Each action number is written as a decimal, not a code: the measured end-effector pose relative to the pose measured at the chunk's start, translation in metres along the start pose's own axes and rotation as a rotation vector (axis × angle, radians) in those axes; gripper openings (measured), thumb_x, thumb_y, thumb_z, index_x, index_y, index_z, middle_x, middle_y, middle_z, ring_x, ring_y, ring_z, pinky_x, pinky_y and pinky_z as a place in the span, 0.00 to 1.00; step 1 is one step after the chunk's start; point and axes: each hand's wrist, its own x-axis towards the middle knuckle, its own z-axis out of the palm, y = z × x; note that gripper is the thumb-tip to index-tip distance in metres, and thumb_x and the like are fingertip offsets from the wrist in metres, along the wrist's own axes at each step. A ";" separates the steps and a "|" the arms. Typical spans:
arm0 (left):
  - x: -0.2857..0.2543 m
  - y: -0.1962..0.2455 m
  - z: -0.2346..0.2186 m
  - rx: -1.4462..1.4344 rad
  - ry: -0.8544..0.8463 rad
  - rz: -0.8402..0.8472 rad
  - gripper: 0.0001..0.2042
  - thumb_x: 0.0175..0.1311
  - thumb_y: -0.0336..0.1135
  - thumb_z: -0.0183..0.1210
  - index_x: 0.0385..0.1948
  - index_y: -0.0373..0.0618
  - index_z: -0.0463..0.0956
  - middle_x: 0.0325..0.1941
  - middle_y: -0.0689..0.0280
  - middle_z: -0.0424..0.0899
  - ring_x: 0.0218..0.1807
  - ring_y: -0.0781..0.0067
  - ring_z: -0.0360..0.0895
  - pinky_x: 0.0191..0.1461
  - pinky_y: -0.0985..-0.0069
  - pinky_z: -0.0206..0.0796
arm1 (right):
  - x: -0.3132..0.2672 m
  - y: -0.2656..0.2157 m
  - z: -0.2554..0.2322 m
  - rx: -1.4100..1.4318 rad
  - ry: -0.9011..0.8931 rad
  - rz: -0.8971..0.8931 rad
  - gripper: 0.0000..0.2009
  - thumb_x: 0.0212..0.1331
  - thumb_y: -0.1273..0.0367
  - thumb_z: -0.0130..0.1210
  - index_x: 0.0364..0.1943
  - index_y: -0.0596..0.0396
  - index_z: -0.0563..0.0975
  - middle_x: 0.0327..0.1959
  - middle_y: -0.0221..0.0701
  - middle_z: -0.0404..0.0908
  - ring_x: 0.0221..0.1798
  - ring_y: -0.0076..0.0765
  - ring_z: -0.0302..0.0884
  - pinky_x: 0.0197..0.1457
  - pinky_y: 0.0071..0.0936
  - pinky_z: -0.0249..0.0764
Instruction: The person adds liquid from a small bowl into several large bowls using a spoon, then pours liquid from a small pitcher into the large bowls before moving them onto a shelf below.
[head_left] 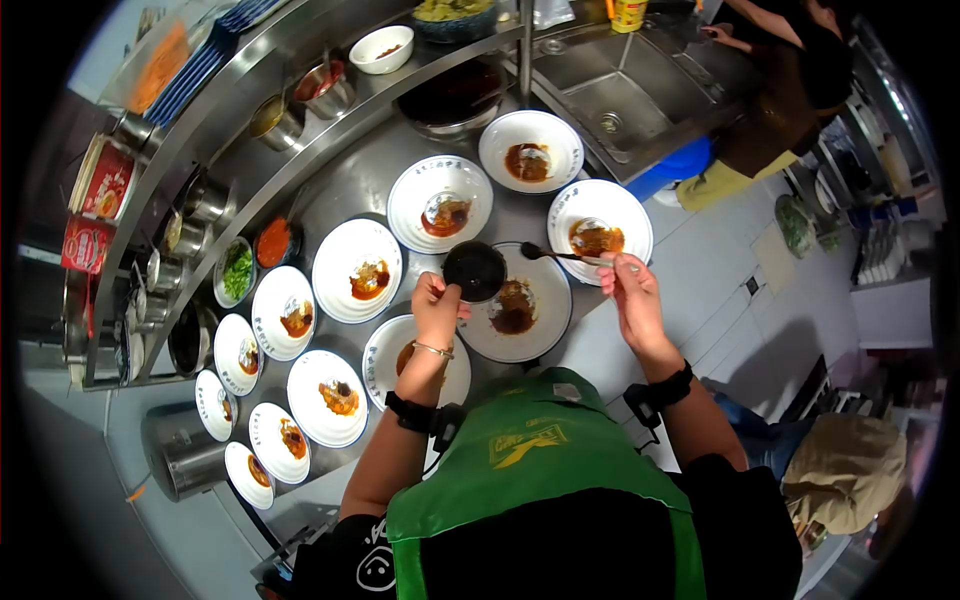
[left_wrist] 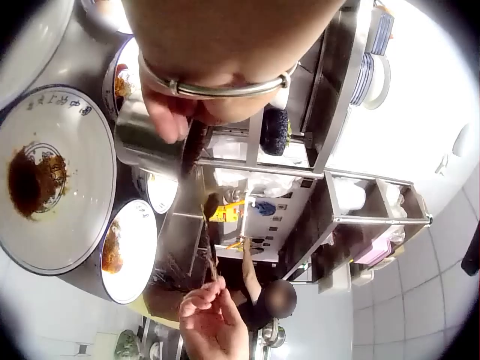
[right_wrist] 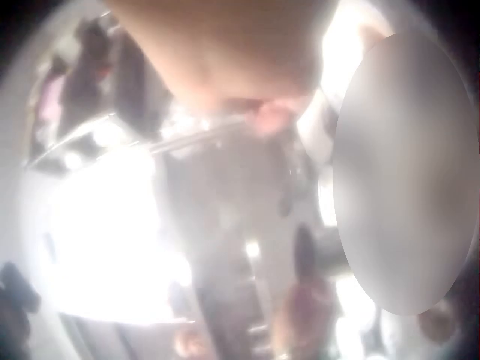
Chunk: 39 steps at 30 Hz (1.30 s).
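My left hand [head_left: 437, 308] grips the rim of a metal cup [head_left: 474, 271] of dark contents; in the left wrist view the cup [left_wrist: 146, 142] is tilted beside a bowl. My right hand [head_left: 634, 296] pinches the handle of a spoon [head_left: 565, 256], whose dark bowl end lies to the right of the cup. Below them is a white bowl [head_left: 549, 322] with brown sauce at its bottom. In the left wrist view the right hand [left_wrist: 215, 322] holds the spoon upright. The right wrist view is blurred; the spoon cannot be made out there.
Several white bowls with sauce, such as one [head_left: 341, 257], cover the steel counter. A shelf [head_left: 330, 137] with metal pots curves along the left. A sink [head_left: 625, 90] is at the top right, with another person [head_left: 790, 90] beside it. Someone else [head_left: 845, 470] is at the lower right.
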 end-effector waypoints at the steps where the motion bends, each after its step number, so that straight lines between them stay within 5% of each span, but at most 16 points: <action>1: -0.001 0.001 0.003 0.011 -0.016 0.005 0.11 0.57 0.19 0.53 0.27 0.47 0.60 0.22 0.69 0.68 0.15 0.75 0.74 0.15 0.79 0.70 | 0.001 0.001 -0.013 -0.003 0.012 -0.008 0.12 0.72 0.66 0.47 0.47 0.60 0.77 0.34 0.29 0.81 0.33 0.19 0.73 0.39 0.17 0.71; 3: -0.004 0.003 0.010 0.045 -0.032 0.007 0.09 0.59 0.19 0.51 0.28 0.47 0.61 0.22 0.69 0.69 0.16 0.74 0.75 0.17 0.78 0.71 | 0.005 0.011 -0.038 -0.403 0.142 -0.331 0.10 0.71 0.69 0.49 0.46 0.60 0.78 0.36 0.30 0.81 0.35 0.22 0.74 0.41 0.21 0.72; 4: -0.003 -0.001 0.011 0.045 -0.037 0.002 0.09 0.59 0.19 0.51 0.28 0.47 0.61 0.22 0.69 0.69 0.16 0.74 0.75 0.17 0.78 0.71 | 0.011 0.021 -0.053 -0.831 0.187 -0.556 0.09 0.69 0.71 0.50 0.45 0.59 0.79 0.37 0.32 0.80 0.37 0.27 0.75 0.45 0.25 0.72; 5: -0.002 -0.005 0.013 0.067 -0.052 0.011 0.09 0.59 0.19 0.51 0.28 0.47 0.61 0.21 0.69 0.70 0.16 0.75 0.75 0.17 0.78 0.71 | 0.018 0.031 -0.068 -0.833 0.194 -0.552 0.09 0.69 0.71 0.50 0.45 0.59 0.79 0.37 0.32 0.80 0.37 0.27 0.75 0.45 0.25 0.72; 7: -0.004 -0.008 0.018 0.090 -0.073 0.018 0.09 0.59 0.19 0.51 0.28 0.47 0.61 0.21 0.68 0.71 0.16 0.75 0.75 0.17 0.79 0.71 | 0.030 0.049 -0.094 -1.310 0.085 -0.907 0.08 0.68 0.71 0.51 0.44 0.58 0.79 0.38 0.34 0.79 0.39 0.31 0.76 0.47 0.27 0.72; 9: -0.007 -0.008 0.022 0.106 -0.106 0.020 0.09 0.60 0.19 0.51 0.27 0.46 0.61 0.20 0.67 0.72 0.16 0.75 0.75 0.16 0.79 0.71 | 0.031 0.053 -0.102 -1.318 0.151 -0.890 0.09 0.69 0.71 0.49 0.44 0.58 0.79 0.38 0.34 0.79 0.40 0.31 0.76 0.46 0.27 0.72; 12: -0.008 -0.010 0.027 0.145 -0.123 0.032 0.10 0.59 0.19 0.51 0.27 0.46 0.61 0.20 0.67 0.72 0.16 0.77 0.75 0.16 0.80 0.70 | 0.027 0.043 -0.099 -0.518 0.420 -0.378 0.11 0.71 0.69 0.45 0.46 0.60 0.78 0.35 0.31 0.81 0.35 0.24 0.75 0.42 0.23 0.72; 16: -0.015 -0.007 0.033 0.115 -0.189 0.074 0.09 0.59 0.18 0.51 0.26 0.45 0.60 0.20 0.68 0.72 0.17 0.78 0.75 0.16 0.82 0.70 | -0.001 0.006 -0.075 0.032 0.274 -0.177 0.11 0.71 0.67 0.46 0.47 0.60 0.76 0.32 0.31 0.81 0.34 0.18 0.74 0.38 0.16 0.69; 18: -0.019 -0.003 0.039 0.209 -0.174 0.134 0.11 0.55 0.18 0.52 0.25 0.45 0.59 0.17 0.70 0.65 0.14 0.79 0.69 0.16 0.80 0.61 | -0.023 -0.012 -0.037 -0.109 0.154 -0.182 0.11 0.71 0.68 0.46 0.47 0.59 0.77 0.33 0.31 0.82 0.34 0.20 0.75 0.39 0.18 0.70; 22: -0.028 0.006 0.046 0.299 -0.209 0.179 0.11 0.54 0.18 0.53 0.24 0.44 0.59 0.17 0.70 0.64 0.14 0.80 0.68 0.16 0.80 0.61 | -0.047 -0.003 0.021 -0.455 -0.049 -0.303 0.09 0.70 0.69 0.47 0.45 0.58 0.77 0.36 0.28 0.82 0.36 0.25 0.77 0.42 0.23 0.73; 24: -0.031 0.011 0.046 0.345 -0.214 0.200 0.10 0.54 0.18 0.53 0.24 0.43 0.60 0.17 0.70 0.64 0.15 0.79 0.69 0.16 0.80 0.61 | -0.042 0.010 0.029 -0.956 -0.203 -0.667 0.09 0.71 0.72 0.46 0.43 0.60 0.78 0.35 0.28 0.81 0.38 0.23 0.77 0.44 0.21 0.72; 28: -0.024 0.002 0.038 0.439 -0.206 0.280 0.10 0.54 0.18 0.53 0.25 0.43 0.61 0.17 0.70 0.64 0.16 0.79 0.70 0.17 0.79 0.63 | -0.043 0.033 0.029 -0.713 -0.146 -0.459 0.09 0.71 0.70 0.47 0.45 0.59 0.77 0.35 0.27 0.81 0.35 0.24 0.76 0.41 0.21 0.72; 30: -0.027 0.004 0.037 0.371 -0.209 0.218 0.10 0.55 0.18 0.53 0.24 0.42 0.60 0.18 0.70 0.64 0.17 0.79 0.70 0.17 0.79 0.64 | -0.044 0.039 0.026 -0.349 -0.117 -0.075 0.11 0.72 0.70 0.44 0.45 0.60 0.77 0.34 0.30 0.80 0.36 0.22 0.76 0.42 0.20 0.72; 39: -0.021 0.003 0.029 0.150 -0.215 0.093 0.11 0.56 0.16 0.51 0.26 0.43 0.59 0.21 0.70 0.65 0.17 0.79 0.72 0.15 0.80 0.66 | -0.034 0.038 0.010 0.031 -0.064 0.150 0.12 0.72 0.66 0.47 0.46 0.59 0.78 0.33 0.28 0.81 0.33 0.18 0.74 0.39 0.17 0.71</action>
